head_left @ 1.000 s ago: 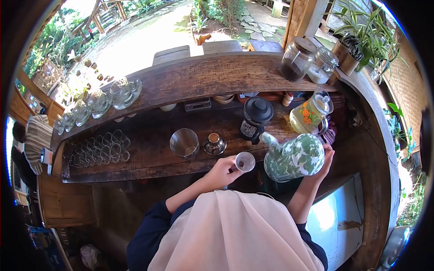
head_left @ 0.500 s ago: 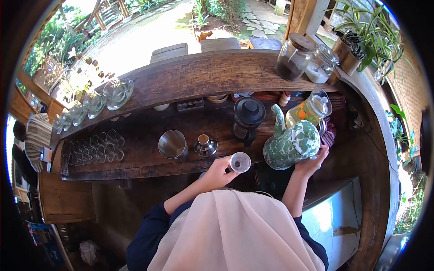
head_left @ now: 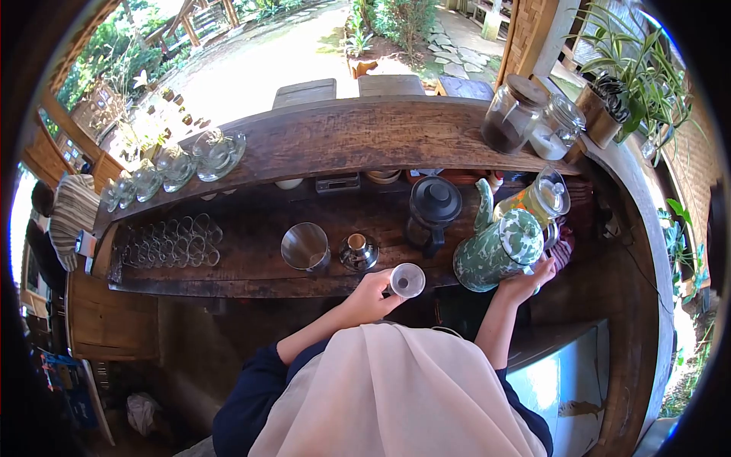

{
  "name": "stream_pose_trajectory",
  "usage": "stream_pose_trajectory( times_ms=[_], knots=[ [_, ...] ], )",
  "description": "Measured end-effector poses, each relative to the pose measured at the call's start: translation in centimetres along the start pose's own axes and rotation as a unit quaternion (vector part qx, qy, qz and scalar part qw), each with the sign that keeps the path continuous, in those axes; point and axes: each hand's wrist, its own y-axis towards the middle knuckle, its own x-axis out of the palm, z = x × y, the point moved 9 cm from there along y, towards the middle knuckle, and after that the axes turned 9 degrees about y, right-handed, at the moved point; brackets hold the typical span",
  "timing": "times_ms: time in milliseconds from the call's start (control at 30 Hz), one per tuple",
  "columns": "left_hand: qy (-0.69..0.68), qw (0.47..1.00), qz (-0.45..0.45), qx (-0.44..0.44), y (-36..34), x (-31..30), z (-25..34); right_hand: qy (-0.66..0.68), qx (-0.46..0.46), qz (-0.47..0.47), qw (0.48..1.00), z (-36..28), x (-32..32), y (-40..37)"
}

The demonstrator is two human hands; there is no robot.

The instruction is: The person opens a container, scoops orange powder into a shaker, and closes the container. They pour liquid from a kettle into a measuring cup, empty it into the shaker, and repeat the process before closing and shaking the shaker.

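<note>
My left hand [head_left: 371,297] is closed around a small cup [head_left: 407,281], held over the counter's front edge. Farther right, my right hand [head_left: 525,283] grips the handle of a green and white speckled kettle [head_left: 495,255], whose spout points away from me. Behind the kettle is a glass pitcher [head_left: 550,199] with an orange pattern. A black-lidded French press [head_left: 435,206] stands left of the kettle. To the left of the small cup are a round metal vessel [head_left: 359,253] with a narrow neck and a wide open container [head_left: 305,247].
Rows of glasses [head_left: 179,242] stand at the counter's left. On the raised wooden shelf [head_left: 343,137] are glass cups [head_left: 217,155] and two lidded jars [head_left: 514,114], beside a potted plant [head_left: 609,107]. A person in striped clothing [head_left: 75,217] is at the far left.
The view has shifted, so the counter and its objects appear farther right. The kettle sits slightly lower in view, still in my right hand. My left hand still holds the small cup.
</note>
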Motion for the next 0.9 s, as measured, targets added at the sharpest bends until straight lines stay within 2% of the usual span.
stream_pose_trajectory(
  times_ms=[100, 267, 367, 433, 667, 900],
  knots=[
    [-0.006, 1.000, 0.004, 0.024, -0.3, -0.3, -0.1, 0.000, -0.006, 0.012, 1.000, 0.5, 0.1, -0.1],
    [0.003, 1.000, 0.006, -0.002, -1.3, -1.0, -0.5, 0.018, -0.024, 0.007, 1.000, 1.5, 0.3, 0.0],
    [0.010, 1.000, 0.011, 0.005, -1.9, -1.3, -0.6, 0.002, -0.057, 0.003, 0.998, 1.0, 1.1, -0.6],
    [0.013, 1.000, 0.013, 0.020, -2.2, -1.6, -0.3, -0.055, -0.086, 0.037, 0.994, 0.5, 1.4, -1.2],
    [-0.004, 1.000, 0.007, 0.020, -2.8, -1.4, -0.8, -0.082, -0.150, 0.046, 0.984, 0.8, 2.5, -2.2],
    [-0.004, 0.999, -0.025, 0.031, -2.7, 0.0, 0.3, -0.149, -0.108, 0.045, 0.982, 1.9, 3.7, -3.1]
  ],
)
